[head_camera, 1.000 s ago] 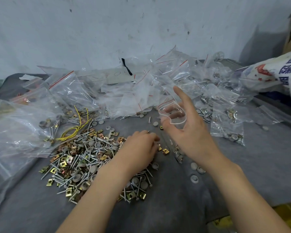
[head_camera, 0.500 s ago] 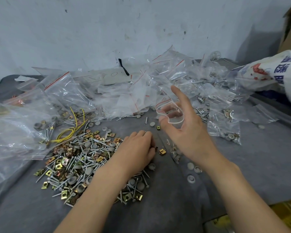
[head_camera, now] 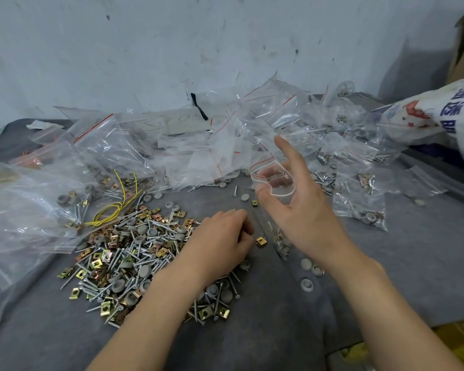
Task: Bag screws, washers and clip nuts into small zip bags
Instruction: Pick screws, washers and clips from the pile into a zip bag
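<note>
While right hand (head_camera: 306, 220) pinches zip bag (head_camera: 275, 183) open above bench (head_camera: 413, 263) middle, left hand (head_camera: 223, 242) curls over loose pile (head_camera: 129, 253), hold unclear. Filled bags (head_camera: 359, 207) along far edge; much hardware unbagged.

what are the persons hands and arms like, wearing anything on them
Nothing worn that shows. The left hand and right hand have no gloves and no visible rings. The left forearm and right forearm are uncovered down to the picture's bottom edge: no sleeves, watch or bracelet in view.
</note>
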{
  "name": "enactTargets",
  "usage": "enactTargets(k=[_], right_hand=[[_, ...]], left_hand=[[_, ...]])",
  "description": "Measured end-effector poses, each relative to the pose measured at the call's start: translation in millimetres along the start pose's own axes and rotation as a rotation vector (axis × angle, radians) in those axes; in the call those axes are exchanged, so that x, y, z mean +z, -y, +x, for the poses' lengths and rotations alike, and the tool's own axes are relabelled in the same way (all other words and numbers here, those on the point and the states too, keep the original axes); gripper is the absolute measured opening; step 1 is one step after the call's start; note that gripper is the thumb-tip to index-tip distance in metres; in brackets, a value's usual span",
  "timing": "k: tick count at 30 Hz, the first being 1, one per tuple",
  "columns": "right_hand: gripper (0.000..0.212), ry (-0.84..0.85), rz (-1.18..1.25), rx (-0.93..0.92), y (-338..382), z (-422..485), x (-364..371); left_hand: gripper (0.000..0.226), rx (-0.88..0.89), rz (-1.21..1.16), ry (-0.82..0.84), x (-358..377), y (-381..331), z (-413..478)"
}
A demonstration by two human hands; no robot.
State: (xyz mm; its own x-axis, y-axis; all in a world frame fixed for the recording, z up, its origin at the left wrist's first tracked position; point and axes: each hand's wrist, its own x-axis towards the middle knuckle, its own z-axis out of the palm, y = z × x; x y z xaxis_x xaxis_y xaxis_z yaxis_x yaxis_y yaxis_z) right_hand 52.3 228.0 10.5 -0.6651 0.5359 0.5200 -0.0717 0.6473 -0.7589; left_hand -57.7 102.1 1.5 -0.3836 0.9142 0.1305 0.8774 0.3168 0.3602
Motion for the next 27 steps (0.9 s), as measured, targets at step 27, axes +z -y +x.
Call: enactTargets(k=[27], right_hand=[[0.069, -0.039, 0.114, 0.005, 7.7, 3.4, -3.8]], left_hand=[[0.009, -0.062, -0.774, -0.603, -52.2, -10.6, 4.5]])
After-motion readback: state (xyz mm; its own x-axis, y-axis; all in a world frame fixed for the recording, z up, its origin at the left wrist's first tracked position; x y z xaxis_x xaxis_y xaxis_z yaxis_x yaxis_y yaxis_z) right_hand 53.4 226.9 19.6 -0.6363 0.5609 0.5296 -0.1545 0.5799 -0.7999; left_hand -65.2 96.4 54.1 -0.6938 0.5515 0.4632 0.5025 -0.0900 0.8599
